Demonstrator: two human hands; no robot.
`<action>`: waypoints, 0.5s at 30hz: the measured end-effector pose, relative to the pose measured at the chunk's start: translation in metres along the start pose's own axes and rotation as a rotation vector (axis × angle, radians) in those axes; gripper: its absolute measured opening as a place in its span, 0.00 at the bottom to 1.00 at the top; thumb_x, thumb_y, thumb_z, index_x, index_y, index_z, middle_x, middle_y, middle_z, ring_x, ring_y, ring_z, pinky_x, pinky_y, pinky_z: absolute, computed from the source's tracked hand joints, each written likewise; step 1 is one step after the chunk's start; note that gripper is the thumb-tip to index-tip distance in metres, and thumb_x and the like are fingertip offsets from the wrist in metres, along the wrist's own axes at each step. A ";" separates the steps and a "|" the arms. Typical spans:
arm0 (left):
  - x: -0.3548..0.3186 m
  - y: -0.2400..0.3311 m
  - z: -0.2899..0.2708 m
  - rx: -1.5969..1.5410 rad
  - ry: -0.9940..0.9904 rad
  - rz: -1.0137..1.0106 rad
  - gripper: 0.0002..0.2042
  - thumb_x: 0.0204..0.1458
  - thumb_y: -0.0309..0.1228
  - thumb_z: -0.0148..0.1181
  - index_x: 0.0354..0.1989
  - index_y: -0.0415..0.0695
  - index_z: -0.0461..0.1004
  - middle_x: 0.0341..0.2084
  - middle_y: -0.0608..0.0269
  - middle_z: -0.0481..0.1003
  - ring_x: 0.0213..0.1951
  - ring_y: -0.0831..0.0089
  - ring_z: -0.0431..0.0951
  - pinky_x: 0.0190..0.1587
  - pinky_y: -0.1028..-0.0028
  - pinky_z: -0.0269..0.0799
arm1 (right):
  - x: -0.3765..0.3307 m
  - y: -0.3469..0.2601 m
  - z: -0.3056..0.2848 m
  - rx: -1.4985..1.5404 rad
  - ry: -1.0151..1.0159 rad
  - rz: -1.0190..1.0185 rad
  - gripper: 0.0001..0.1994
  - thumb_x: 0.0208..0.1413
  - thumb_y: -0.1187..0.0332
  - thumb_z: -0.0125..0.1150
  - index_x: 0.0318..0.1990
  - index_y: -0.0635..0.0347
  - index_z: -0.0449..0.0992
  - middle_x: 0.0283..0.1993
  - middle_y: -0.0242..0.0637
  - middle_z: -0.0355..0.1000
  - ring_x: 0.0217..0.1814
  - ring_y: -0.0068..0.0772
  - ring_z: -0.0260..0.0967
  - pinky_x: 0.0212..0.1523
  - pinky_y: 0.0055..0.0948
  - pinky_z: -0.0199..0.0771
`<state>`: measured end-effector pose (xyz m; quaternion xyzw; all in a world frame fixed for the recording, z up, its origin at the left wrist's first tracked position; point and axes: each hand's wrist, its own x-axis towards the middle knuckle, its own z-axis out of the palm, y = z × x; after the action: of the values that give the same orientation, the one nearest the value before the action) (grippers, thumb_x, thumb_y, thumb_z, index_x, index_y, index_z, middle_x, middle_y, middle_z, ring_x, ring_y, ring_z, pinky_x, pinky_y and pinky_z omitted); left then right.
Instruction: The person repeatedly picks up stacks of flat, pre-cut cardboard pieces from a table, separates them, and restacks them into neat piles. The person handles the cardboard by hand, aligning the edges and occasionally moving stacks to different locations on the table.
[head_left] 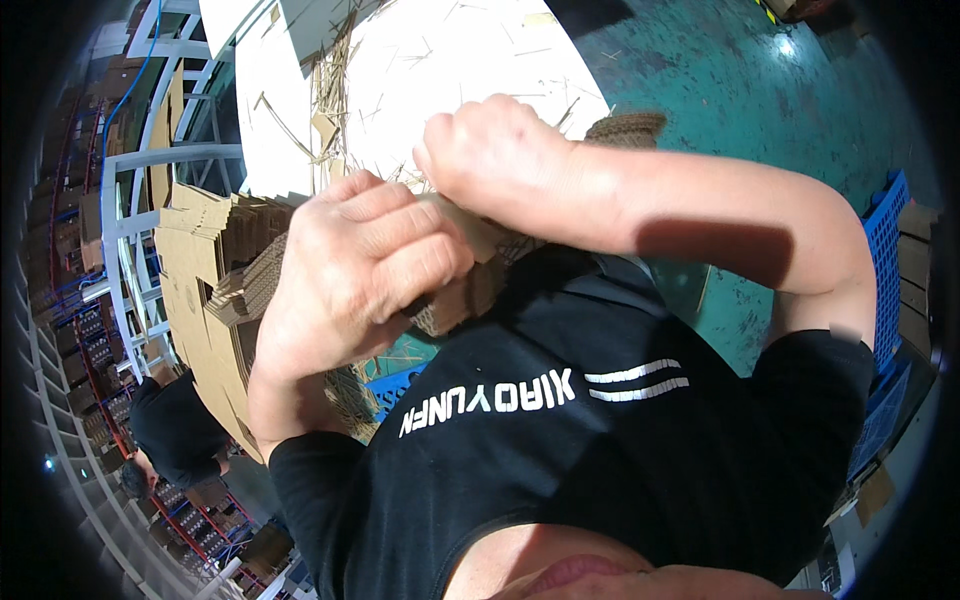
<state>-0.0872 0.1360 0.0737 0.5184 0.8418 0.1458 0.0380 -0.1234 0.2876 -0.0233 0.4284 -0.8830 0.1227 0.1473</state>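
Hands met close in front of the chest; the left hand (355, 265) was curled shut around a small brown stack of corrugated cardboard pieces (462, 298), and the right hand (495, 160) was clenched over the stack's upper edge, its grip closed on the same pieces, forearm crossing in from the right. The stack sat between both fists, above the black short-sleeved shirt (600, 440), well clear of any support; if either grip loosened, the thin pieces could likely fan out and slide apart, since only finger pressure held them squared; a twist between the fists might also bend or tear the edges. Beyond lay a white counter (470, 60) strewn with straw-like cardboard slivers; a tall pile of flat brown cardboard blanks (205, 280) stood at its left; the floor (720, 80) was worn teal; a blue plastic crate (888, 250) stood at right; another person in dark clothes (175, 425) bent low at left, beside white metal racking (130, 180).
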 end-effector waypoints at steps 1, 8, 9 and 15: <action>-0.004 0.003 0.001 -0.007 -0.015 -0.001 0.12 0.28 0.31 0.60 0.26 0.45 0.71 0.25 0.66 0.75 0.27 0.68 0.75 0.30 0.70 0.65 | 0.009 0.019 -0.012 0.002 0.296 -0.028 0.04 0.43 0.72 0.59 0.27 0.60 0.78 0.27 0.42 0.75 0.28 0.34 0.76 0.24 0.33 0.76; -0.003 0.016 -0.008 -0.021 -0.039 -0.006 0.15 0.26 0.29 0.61 0.30 0.45 0.72 0.27 0.67 0.75 0.28 0.68 0.75 0.31 0.70 0.66 | -0.073 0.190 -0.063 0.132 0.052 0.481 0.21 0.57 0.55 0.52 0.50 0.62 0.72 0.46 0.46 0.72 0.47 0.37 0.70 0.46 0.34 0.70; 0.000 0.014 -0.006 -0.014 -0.041 -0.027 0.16 0.25 0.28 0.62 0.30 0.44 0.72 0.28 0.65 0.75 0.29 0.66 0.76 0.31 0.69 0.66 | -0.095 0.200 -0.028 0.070 -0.064 0.573 0.23 0.63 0.52 0.47 0.55 0.61 0.70 0.54 0.47 0.71 0.56 0.37 0.70 0.54 0.37 0.71; 0.013 -0.008 -0.005 -0.053 0.027 -0.197 0.19 0.22 0.24 0.66 0.30 0.42 0.72 0.26 0.59 0.74 0.32 0.59 0.76 0.34 0.67 0.69 | -0.193 0.093 0.047 1.471 -0.038 0.436 0.41 0.39 0.51 0.71 0.61 0.61 0.64 0.56 0.41 0.69 0.61 0.33 0.62 0.60 0.34 0.62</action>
<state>-0.1013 0.1431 0.0774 0.4297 0.8850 0.1707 0.0545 -0.0908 0.4670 -0.1455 0.2345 -0.6409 0.6976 -0.2183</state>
